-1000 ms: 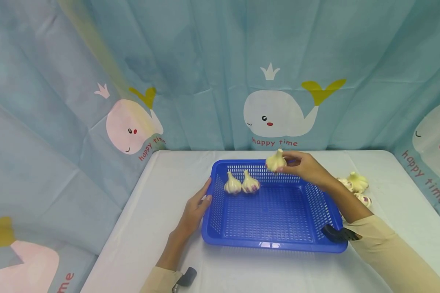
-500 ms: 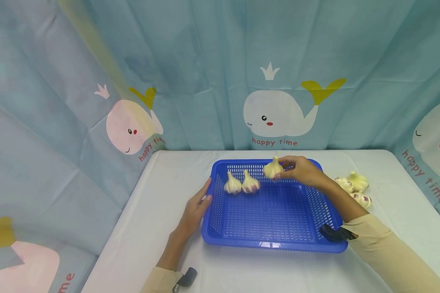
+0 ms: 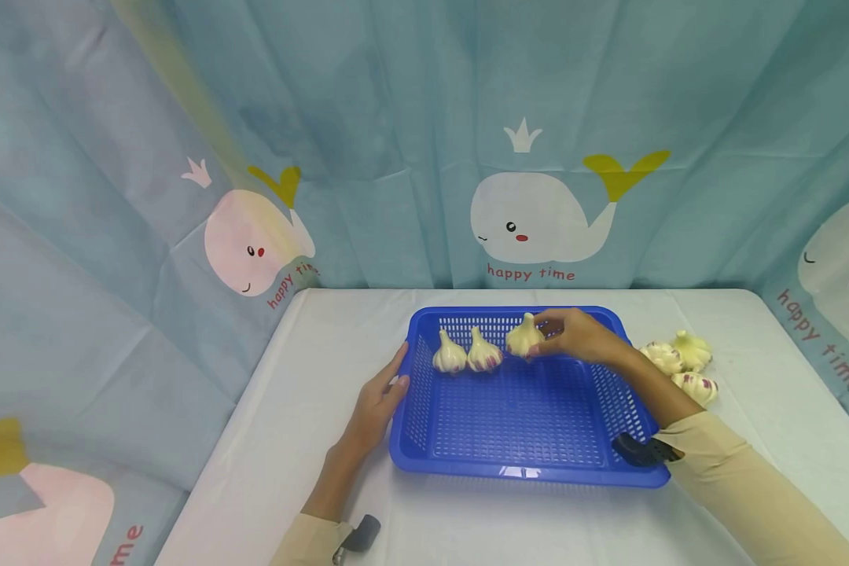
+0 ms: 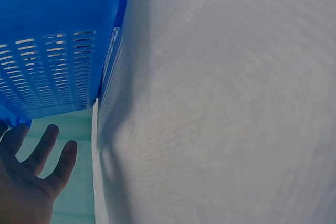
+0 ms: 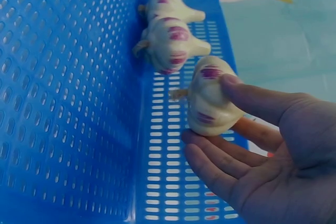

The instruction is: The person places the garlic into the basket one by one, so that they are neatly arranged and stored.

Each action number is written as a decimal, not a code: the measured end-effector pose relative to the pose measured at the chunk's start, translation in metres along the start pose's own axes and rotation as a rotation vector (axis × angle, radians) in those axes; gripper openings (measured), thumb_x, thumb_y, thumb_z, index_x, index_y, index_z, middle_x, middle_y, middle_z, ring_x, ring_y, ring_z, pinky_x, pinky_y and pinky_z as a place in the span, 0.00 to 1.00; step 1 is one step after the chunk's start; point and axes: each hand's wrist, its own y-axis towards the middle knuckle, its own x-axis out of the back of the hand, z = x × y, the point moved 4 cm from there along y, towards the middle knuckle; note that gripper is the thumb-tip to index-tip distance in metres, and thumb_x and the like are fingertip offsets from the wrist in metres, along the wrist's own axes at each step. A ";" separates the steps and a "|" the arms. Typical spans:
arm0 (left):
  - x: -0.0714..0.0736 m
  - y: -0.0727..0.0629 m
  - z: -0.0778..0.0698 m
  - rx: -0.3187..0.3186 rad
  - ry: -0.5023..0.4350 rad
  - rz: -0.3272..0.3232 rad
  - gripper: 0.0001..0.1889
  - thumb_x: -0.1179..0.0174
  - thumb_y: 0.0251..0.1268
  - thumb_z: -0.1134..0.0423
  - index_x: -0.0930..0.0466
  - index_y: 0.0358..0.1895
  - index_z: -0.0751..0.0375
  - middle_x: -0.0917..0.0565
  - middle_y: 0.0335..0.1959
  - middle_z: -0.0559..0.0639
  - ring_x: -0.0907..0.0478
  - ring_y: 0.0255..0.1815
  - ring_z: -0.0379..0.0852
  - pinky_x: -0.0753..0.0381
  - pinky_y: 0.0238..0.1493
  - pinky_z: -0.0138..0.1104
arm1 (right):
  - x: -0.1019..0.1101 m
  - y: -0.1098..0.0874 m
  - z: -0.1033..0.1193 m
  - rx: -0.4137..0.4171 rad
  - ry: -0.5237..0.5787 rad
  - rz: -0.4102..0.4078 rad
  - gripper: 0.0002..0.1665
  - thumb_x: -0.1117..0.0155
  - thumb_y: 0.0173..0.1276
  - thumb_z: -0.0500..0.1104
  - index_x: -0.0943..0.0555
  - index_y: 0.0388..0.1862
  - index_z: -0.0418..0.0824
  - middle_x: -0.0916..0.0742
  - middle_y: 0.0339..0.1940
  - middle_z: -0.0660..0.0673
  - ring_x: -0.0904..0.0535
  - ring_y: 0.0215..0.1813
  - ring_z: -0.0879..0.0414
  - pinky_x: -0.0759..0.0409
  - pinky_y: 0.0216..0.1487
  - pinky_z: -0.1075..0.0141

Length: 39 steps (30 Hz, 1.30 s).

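Observation:
A garlic bulb (image 3: 525, 336), white with purple streaks, is pinched between the thumb and fingers of my right hand (image 3: 575, 336). It is inside the blue plastic basket (image 3: 516, 474), near the far wall, stem upward. Two more garlic bulbs stand side by side at the basket's far left: one left bulb (image 3: 449, 355) and one right bulb (image 3: 484, 352). In the right wrist view the held bulb (image 5: 212, 98) overlaps the basket's slotted wall. My left hand (image 3: 376, 405) rests at the basket's left rim; the left wrist view shows its fingers (image 4: 64, 163) extended and spread.
Several garlic bulbs (image 3: 695, 387) lie in a group on the white table (image 3: 325, 354), right of the basket and partly behind my right forearm. A blue curtain (image 3: 396, 118) with whale prints hangs around the back and sides.
My right hand has lowered the garlic bulb from above the far rim into the basket, drifting slightly left and closer to the two others. The left hand stays at the rim.

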 end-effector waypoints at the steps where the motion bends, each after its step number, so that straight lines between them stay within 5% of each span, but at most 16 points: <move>1: 0.000 0.000 0.000 0.001 0.001 0.000 0.30 0.55 0.87 0.49 0.45 0.86 0.42 0.40 0.85 0.40 0.42 0.86 0.49 0.30 0.77 0.58 | -0.001 0.000 0.000 0.002 -0.004 0.005 0.42 0.19 0.64 0.48 0.23 0.71 0.28 0.12 0.60 0.30 0.16 0.63 0.36 0.15 0.63 0.43; 14: 0.000 0.001 0.001 -0.019 -0.008 -0.001 0.30 0.55 0.87 0.50 0.45 0.86 0.43 0.39 0.85 0.41 0.41 0.85 0.48 0.28 0.77 0.56 | -0.008 0.006 -0.007 -0.041 -0.079 0.055 0.33 0.19 0.64 0.49 0.16 0.64 0.36 0.11 0.58 0.33 0.18 0.65 0.33 0.16 0.62 0.39; 39: 0.000 0.001 -0.002 -0.012 0.005 -0.001 0.30 0.55 0.87 0.51 0.44 0.86 0.44 0.39 0.85 0.41 0.41 0.85 0.48 0.29 0.77 0.56 | -0.022 0.012 -0.010 -0.013 -0.132 0.137 0.21 0.21 0.65 0.43 0.14 0.51 0.32 0.10 0.50 0.34 0.14 0.57 0.36 0.14 0.58 0.43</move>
